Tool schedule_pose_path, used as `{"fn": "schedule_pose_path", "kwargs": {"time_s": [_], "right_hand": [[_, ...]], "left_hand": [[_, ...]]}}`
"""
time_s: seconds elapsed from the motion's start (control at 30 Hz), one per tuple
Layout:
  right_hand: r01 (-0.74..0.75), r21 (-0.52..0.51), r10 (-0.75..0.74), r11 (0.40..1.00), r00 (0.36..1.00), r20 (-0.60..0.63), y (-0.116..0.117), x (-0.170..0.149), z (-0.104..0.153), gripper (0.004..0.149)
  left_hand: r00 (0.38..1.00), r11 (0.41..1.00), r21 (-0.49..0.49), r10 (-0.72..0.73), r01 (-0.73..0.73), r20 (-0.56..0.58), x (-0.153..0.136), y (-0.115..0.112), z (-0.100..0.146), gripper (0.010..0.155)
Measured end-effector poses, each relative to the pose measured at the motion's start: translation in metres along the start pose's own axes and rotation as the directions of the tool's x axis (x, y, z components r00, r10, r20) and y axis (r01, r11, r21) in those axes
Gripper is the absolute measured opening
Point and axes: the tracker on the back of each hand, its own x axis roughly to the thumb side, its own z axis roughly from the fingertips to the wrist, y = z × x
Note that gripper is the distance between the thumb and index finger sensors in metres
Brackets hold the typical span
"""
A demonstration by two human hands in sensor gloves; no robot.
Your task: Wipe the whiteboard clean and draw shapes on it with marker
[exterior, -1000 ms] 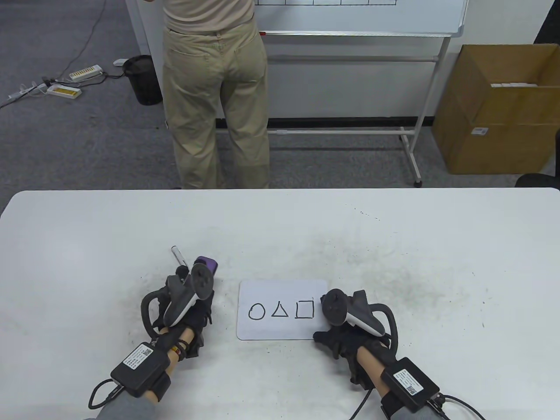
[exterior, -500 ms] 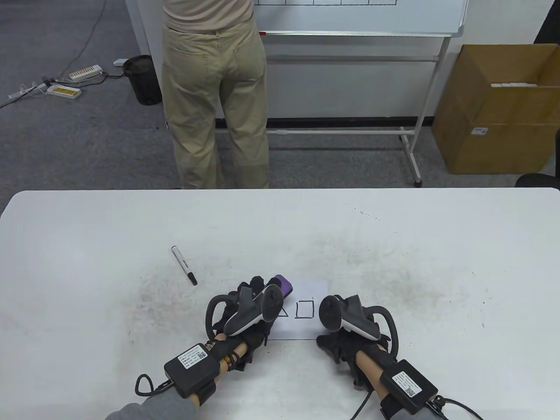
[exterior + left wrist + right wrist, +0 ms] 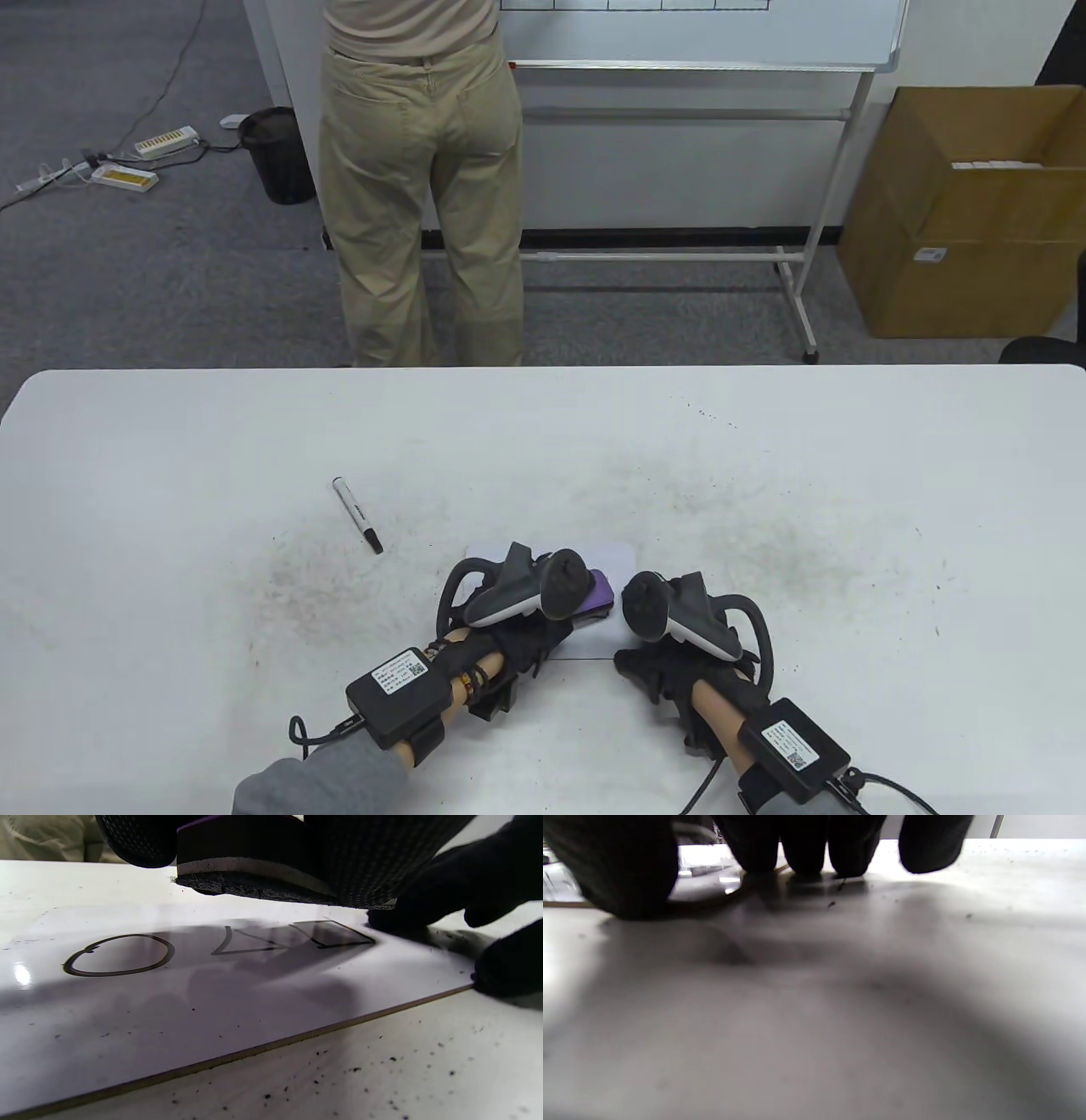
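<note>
Left hand (image 3: pixel 526 632): reaches in from the lower left, forearm angled toward the centre, fingers curled and gripping, tracker on its back. Right hand (image 3: pixel 670 658): lies low just beside the left, fingers (image 3: pixel 806 844) extended with tips pressed down, thumb set apart on the left.

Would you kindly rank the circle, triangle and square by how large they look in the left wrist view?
1. circle
2. triangle and square: too close to rank.

All three sit on the whiteboard at a shallow angle, and the circle lies nearest the camera, so these apparent sizes may not be the true ones.
</note>
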Motion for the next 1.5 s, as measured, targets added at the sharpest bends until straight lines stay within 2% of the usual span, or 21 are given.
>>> {"fn": "schedule_pose_path", "kwargs": {"time_s": [0.13, 0.27, 0.5, 0.7, 0.83, 0.97, 1.17, 1.23, 1.33, 1.43, 1.5], "right_hand": [[0.009, -0.007, -0.009, 1.000, 1.000, 0.000, 0.000, -0.001, 0.000, 0.081], [-0.001, -0.002, 0.001, 1.000, 1.000, -0.006, -0.001, 0.001, -0.001, 0.081], [-0.019, 0.025, 0.019, 1.000, 0.999, -0.029, -0.003, 0.005, -0.002, 0.080], [-0.022, 0.026, 0.023, 0.999, 0.999, -0.031, -0.003, 0.005, -0.002, 0.080], [-0.017, 0.022, 0.017, 1.000, 0.999, -0.030, -0.004, 0.005, -0.003, 0.080], [-0.015, 0.022, 0.016, 1.000, 0.999, -0.030, -0.003, 0.005, -0.003, 0.080], [-0.007, 0.020, 0.007, 1.000, 0.999, -0.034, -0.004, 0.003, -0.003, 0.080], [-0.013, 0.018, 0.013, 1.000, 0.999, -0.033, -0.004, 0.004, -0.003, 0.080], [-0.012, 0.017, 0.013, 1.000, 0.999, -0.032, -0.003, 0.003, -0.002, 0.080], [-0.008, 0.017, 0.009, 1.000, 0.999, -0.032, -0.003, 0.003, -0.002, 0.080], [-0.010, 0.015, 0.011, 1.000, 0.999, -0.031, -0.003, 0.003, -0.002, 0.080]], "left_hand": [[0.999, 0.999, -0.028, -0.029, 0.029, 0.026, 0.008, -0.006, -0.005, 0.063], [0.982, 0.984, -0.006, -0.179, 0.179, 0.067, 0.016, -0.007, -0.004, 0.063], [0.956, 0.959, -0.009, -0.281, 0.283, 0.080, 0.016, -0.008, 0.003, 0.064], [0.931, 0.933, -0.025, -0.356, 0.359, 0.079, -0.009, -0.007, 0.022, 0.064], [0.919, 0.917, -0.059, -0.392, 0.394, 0.034, -0.041, -0.007, 0.039, 0.064], [0.924, 0.919, -0.103, -0.382, 0.380, -0.004, -0.066, -0.006, 0.053, 0.064], [0.938, 0.935, -0.106, -0.344, 0.340, -0.028, -0.077, -0.002, 0.059, 0.066], [0.966, 0.964, -0.117, -0.247, 0.237, -0.075, -0.087, 0.006, 0.055, 0.065], [0.989, 0.998, -0.056, -0.007, -0.001, -0.146, -0.100, 0.025, 0.046, 0.065], [0.985, 0.998, 0.001, 0.058, -0.059, -0.164, -0.095, 0.038, 0.037, 0.065], [0.989, 0.998, 0.008, 0.065, -0.065, -0.134, -0.080, 0.042, 0.028, 0.065]]}}
